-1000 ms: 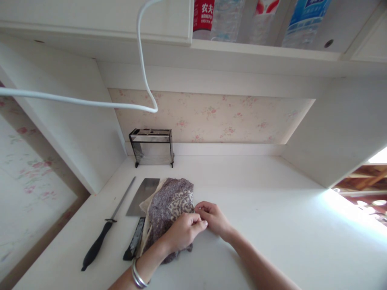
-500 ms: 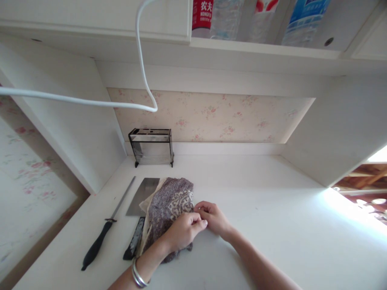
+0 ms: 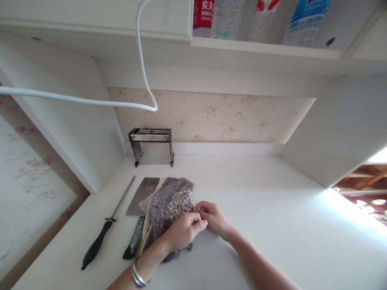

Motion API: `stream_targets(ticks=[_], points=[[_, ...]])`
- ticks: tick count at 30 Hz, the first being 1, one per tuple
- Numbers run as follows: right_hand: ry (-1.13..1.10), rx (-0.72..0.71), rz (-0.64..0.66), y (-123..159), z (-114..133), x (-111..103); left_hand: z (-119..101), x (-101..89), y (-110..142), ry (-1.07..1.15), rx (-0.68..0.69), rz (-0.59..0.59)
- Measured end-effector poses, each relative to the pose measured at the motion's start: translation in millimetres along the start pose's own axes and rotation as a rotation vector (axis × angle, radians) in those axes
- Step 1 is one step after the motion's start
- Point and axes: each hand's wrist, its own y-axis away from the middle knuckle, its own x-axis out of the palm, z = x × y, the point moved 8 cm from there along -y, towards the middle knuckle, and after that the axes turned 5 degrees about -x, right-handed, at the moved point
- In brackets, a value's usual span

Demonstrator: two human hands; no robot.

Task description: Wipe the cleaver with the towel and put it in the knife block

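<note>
A patterned grey-brown cloth (image 3: 167, 205) lies bunched on the white counter (image 3: 266, 225), draped over a cleaver's steel blade (image 3: 141, 194) and black handle (image 3: 134, 239). My left hand (image 3: 183, 231), with bangles at the wrist, rests on the cloth's right edge, fingers curled and pinched on it. My right hand (image 3: 213, 217) sits right beside it, fingers curled against the same edge. The two hands touch each other.
A honing steel with a black handle (image 3: 99, 241) lies left of the cleaver. A clear knife rack (image 3: 151, 147) stands at the back wall. A white cable (image 3: 142, 64) hangs overhead. Water bottles (image 3: 229, 18) stand on the shelf above.
</note>
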Motion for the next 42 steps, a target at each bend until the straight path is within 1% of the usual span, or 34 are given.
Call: stream_targets(ticks=[18,42], points=[[0.025,0.009,0.010,-0.5,-1.2,-0.1,0.0,-0.2,-0.5,-0.029,0.027,-0.010],[0.013,0.014,0.028,-0.4,-3.8,0.6,1.7,1.3,-1.2,-0.006,0.020,-0.006]])
